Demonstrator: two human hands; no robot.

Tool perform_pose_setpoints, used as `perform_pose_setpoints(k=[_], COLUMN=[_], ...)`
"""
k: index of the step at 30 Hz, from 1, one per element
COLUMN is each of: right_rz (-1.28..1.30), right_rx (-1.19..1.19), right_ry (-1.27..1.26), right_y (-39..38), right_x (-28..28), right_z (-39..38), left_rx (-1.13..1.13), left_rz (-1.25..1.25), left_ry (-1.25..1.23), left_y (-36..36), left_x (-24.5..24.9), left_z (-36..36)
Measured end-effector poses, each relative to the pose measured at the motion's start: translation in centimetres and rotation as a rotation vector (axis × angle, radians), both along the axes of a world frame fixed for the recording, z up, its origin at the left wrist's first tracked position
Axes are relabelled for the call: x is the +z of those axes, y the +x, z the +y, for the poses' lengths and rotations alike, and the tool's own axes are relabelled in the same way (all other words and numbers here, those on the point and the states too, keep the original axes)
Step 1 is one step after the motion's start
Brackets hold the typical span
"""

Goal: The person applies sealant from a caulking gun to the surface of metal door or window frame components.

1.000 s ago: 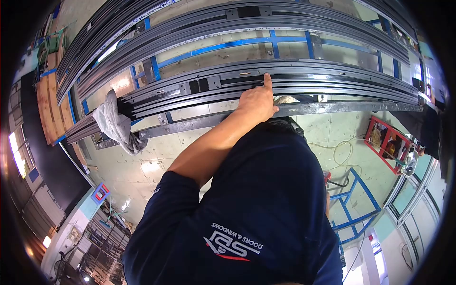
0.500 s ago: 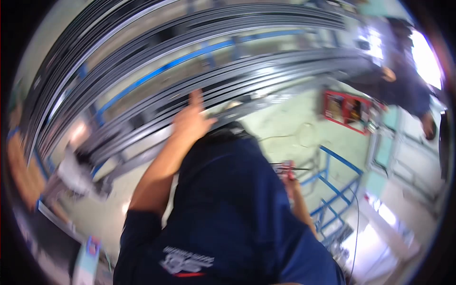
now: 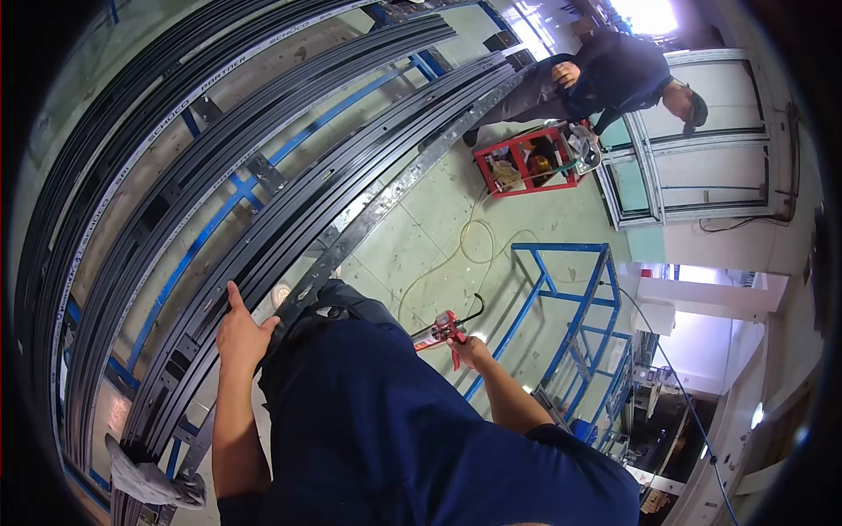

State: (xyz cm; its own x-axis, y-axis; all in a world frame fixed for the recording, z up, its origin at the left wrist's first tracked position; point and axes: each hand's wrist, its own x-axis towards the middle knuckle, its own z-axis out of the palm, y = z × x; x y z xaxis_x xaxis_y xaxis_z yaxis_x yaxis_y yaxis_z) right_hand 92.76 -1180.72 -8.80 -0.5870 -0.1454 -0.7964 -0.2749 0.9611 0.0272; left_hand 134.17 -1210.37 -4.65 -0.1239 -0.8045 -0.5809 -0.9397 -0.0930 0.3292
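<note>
My left hand (image 3: 244,336) lies at the near edge of a row of dark metal profiles (image 3: 289,210), index finger stretched out along them and thumb apart; it grips nothing. Down at my right side, my right hand (image 3: 474,352) is wrapped round the handle of a red caulking gun (image 3: 450,328). The gun's black hooked rod (image 3: 478,305) sticks out beyond the hand, and its barrel end is partly hidden behind my shirt. Crumpled grey cloth (image 3: 149,473) hangs over the near end of the profiles.
More long profiles with white printed tape (image 3: 167,121) lie on blue-framed racks to the left. A co-worker (image 3: 618,74) stands at the far end, beside a red tool cart (image 3: 526,162). To the right stands a blue metal frame (image 3: 570,329); a thin hose (image 3: 460,252) loops across the floor.
My view has swung round and steadied, so the profiles now run more steeply and the co-worker shows higher up. The left hand remains at the profiles; the right still holds the caulking gun.
</note>
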Motion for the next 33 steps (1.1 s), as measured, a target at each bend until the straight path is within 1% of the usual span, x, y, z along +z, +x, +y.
perform_pose_setpoints(k=[3, 5, 6, 7, 8, 9, 10, 11, 12, 13, 14, 15, 16, 17, 19, 20, 21, 22, 23, 24, 25, 26, 27, 29, 30, 32, 33], right_rz=[0.020, -0.028, 0.036, 0.001, 0.037, -0.016, -0.129, -0.046, 0.032, 0.004, -0.034, -0.079, 0.019, -0.044, -0.038, 0.021, 0.032, 0.034, 0.064, 0.086, 0.097, 0.055, 0.057, 0.059, 0.077, 0.073, 0.063], right_rx=[0.023, 0.035, 0.058, 0.026, 0.038, -0.020, -0.083, -0.010, 0.088, 0.071, 0.054, 0.038, 0.032, -0.089, -0.032, 0.140, 0.152, 0.169, 0.213, 0.244, 0.084, 0.049, 0.085, 0.062, 0.029, 0.098, 0.105], right_ry=[-0.048, -0.103, -0.031, -0.125, -0.112, -0.115, -0.233, -0.091, 0.050, -0.077, -0.203, -0.325, -0.085, -0.067, -0.058, -0.081, -0.086, -0.037, 0.022, 0.068, 0.072, -0.020, 0.024, -0.121, -0.136, 0.022, 0.009], right_y=[-0.3, -0.6, -0.4, -0.1, 0.0, 0.0, -0.6, -3.0, -2.9, -1.9, -0.8, 0.4, 2.1, 0.0, 0.5, 1.2, 0.2, -2.0, -3.7, -4.8, -2.4, -0.6, -0.9, -0.1, -0.2, -0.1, 0.1], right_x=[-0.5, -1.2, -0.9, -0.9, -0.6, -0.1, -0.5, -3.6, -3.8, -2.8, -1.8, -0.6, 1.6, -1.3, -0.6, -0.4, -1.2, -3.8, -6.0, -7.3, -4.3, -1.7, -1.8, 0.0, 0.2, 0.1, 0.2], right_z=[0.9, 1.6, 1.3, 1.2, 1.3, 0.9, 1.6, 3.6, 3.0, 2.3, 1.2, 0.0, -2.1, -0.1, -0.8, -1.1, -0.6, 1.8, 4.1, 5.5, 3.0, 1.0, 1.1, -0.1, 0.2, -0.3, -0.6], left_rx=[0.004, -0.011, 0.002, 0.002, 0.004, 0.002, 0.005, -0.017, -0.012, 0.011, 0.021, 0.019, 0.020, 0.027, 0.037, 0.057, 0.061, 0.032, 0.028, 0.001, 0.019, 0.041, 0.043, 0.003, -0.031, 0.021, -0.008], left_rz=[-0.003, 0.009, -0.017, 0.009, 0.032, 0.061, 0.078, 0.136, 0.131, 0.088, 0.084, 0.076, 0.063, 0.075, 0.076, 0.072, 0.088, 0.126, 0.176, 0.202, 0.245, 0.201, 0.171, 0.130, 0.148, 0.103, 0.087], left_ry=[0.027, -0.016, -0.009, -0.003, 0.006, -0.005, -0.009, -0.086, -0.112, 0.058, 0.053, 0.074, 0.087, 0.095, 0.078, 0.103, 0.123, -0.013, -0.069, -0.192, -0.179, -0.125, -0.064, -0.127, -0.142, -0.048, -0.101], left_y=[-0.3, 0.0, 0.3, 0.2, 0.1, 0.1, 0.2, 0.4, 0.6, 0.6, 0.8, 1.0, 1.0, 1.0, 1.0, 1.1, 1.1, 1.4, 1.2, 1.5, 1.6, 1.3, 1.1, 0.7, 0.3, 0.1, 0.3], left_x=[0.2, -0.1, -0.1, -0.1, -0.2, -0.4, -0.8, -2.1, -2.7, -1.6, -2.0, -1.3, -1.3, -1.4, -1.6, -1.4, -1.2, -2.6, -2.4, -3.7, -3.4, -2.7, -2.4, -2.6, -2.1, -0.8, -1.3], left_z=[-0.2, 0.0, 0.1, 0.0, -0.1, -0.1, -0.1, 0.2, 0.4, -0.2, 0.0, -0.2, -0.3, -0.2, -0.1, -0.1, -0.1, 0.8, 0.7, 1.2, 1.0, 0.7, 0.2, -0.3, -0.2, -0.5, -0.2])
